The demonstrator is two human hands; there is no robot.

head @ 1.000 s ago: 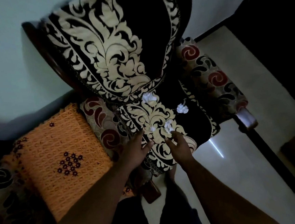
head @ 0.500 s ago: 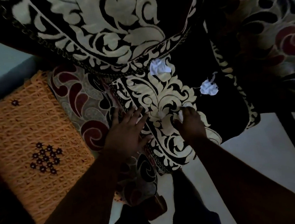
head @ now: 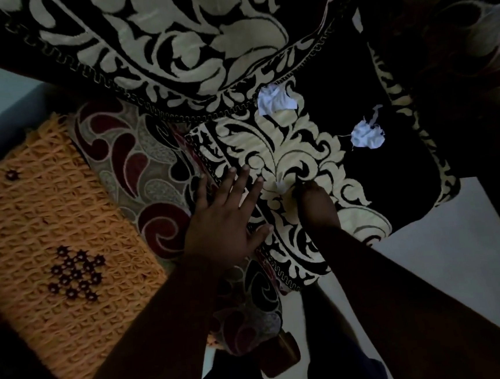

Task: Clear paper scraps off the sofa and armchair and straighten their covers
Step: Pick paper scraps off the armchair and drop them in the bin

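Observation:
The armchair's black-and-cream seat cover (head: 360,185) carries three white paper scraps: one crumpled scrap (head: 275,101) by the backrest, another scrap (head: 368,136) on the black part to the right, and a tiny scrap (head: 281,186) in the middle. My left hand (head: 224,221) lies flat with spread fingers on the cover's left edge. My right hand (head: 318,207) is curled, its fingertips pinching at the tiny scrap. Whatever is inside the fist is hidden.
The backrest cover (head: 184,44) hangs above the seat. A red-patterned armrest (head: 151,182) borders the seat on the left, with an orange crocheted cover (head: 50,237) beyond it. Pale floor (head: 429,249) lies to the right, and a wooden arm end (head: 287,352) is near my legs.
I have leaned closer. My left hand settled flat on the cover's left edge. My right hand closed over the nearest scrap, which is now out of sight, and shifted to the tiny scrap.

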